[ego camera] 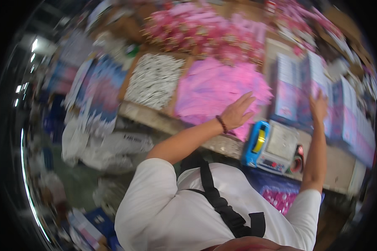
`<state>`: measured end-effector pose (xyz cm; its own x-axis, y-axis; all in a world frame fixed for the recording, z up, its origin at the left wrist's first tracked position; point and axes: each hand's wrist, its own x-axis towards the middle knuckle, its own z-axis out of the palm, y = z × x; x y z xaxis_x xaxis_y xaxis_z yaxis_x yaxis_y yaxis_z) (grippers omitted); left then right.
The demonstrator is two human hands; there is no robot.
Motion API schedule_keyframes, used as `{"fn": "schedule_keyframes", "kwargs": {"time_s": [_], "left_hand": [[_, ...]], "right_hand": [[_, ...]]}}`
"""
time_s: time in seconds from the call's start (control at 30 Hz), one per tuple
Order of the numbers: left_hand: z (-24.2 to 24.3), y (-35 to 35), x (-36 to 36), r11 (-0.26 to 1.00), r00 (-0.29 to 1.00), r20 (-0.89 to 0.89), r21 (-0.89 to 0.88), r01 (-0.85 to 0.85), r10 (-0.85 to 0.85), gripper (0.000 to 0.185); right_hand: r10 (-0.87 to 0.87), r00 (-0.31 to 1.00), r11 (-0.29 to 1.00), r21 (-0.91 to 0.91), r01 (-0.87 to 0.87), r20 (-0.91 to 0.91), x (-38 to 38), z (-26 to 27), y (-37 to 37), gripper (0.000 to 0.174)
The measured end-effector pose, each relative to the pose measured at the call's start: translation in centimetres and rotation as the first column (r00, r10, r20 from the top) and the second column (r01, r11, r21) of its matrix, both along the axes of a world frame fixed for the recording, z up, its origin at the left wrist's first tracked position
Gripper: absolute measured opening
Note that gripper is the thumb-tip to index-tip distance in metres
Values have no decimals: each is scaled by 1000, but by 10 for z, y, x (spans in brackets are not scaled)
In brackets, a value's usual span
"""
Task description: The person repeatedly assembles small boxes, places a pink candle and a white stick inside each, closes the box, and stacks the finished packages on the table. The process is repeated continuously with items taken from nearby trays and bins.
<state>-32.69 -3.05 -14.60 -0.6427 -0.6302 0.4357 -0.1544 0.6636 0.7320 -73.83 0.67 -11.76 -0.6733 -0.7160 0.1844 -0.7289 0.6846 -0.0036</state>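
Observation:
My left hand (237, 113), with a dark beaded bracelet at its wrist, is spread over the right part of a pile of pink and purple flat pieces (216, 91); whether it touches them I cannot tell. Nothing shows in its grasp. My right hand (319, 105) rests at the side of a row of blue and pink printed boxes (312, 75), its fingers slightly apart and pointing away from me. Between my arms, by the table's near edge, are a blue tape dispenser with yellow tape (259, 142) and a white digital scale (279, 147). The picture is blurred.
Left of the pink pile stands a cardboard box of silvery white slim pieces (155, 80). Pink items with gold-coloured tips (207, 31) are heaped behind. More printed boxes (344, 109) line the right side. A roll of tape (297, 163) lies beside the scale. Plastic bags (113, 147) hang at left.

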Motion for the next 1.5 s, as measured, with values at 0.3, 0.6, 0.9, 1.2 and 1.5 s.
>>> {"fn": "schedule_keyframes", "kwargs": {"time_s": [0.3, 0.6, 0.9, 1.2, 1.5], "left_hand": [[64, -90, 443, 511, 272, 483, -478, -714, 832, 64], [81, -148, 672, 418, -10, 886, -229, -879, 464, 101], [81, -122, 677, 543, 46, 749, -435, -718, 661, 57], [135, -98, 660, 474, 124, 623, -435, -765, 772, 37], [209, -59, 499, 766, 833, 257, -583, -271, 490, 22]], "right_hand": [[130, 905, 862, -405, -304, -404, 35, 7, 3, 47], [660, 609, 682, -690, -241, 440, 394, -51, -26, 33], [683, 198, 696, -543, -471, 703, 605, -59, 5, 23], [628, 233, 727, -453, -516, 742, 615, -45, 32, 24], [746, 309, 657, -729, -194, 590, 567, -23, 76, 61]]}}
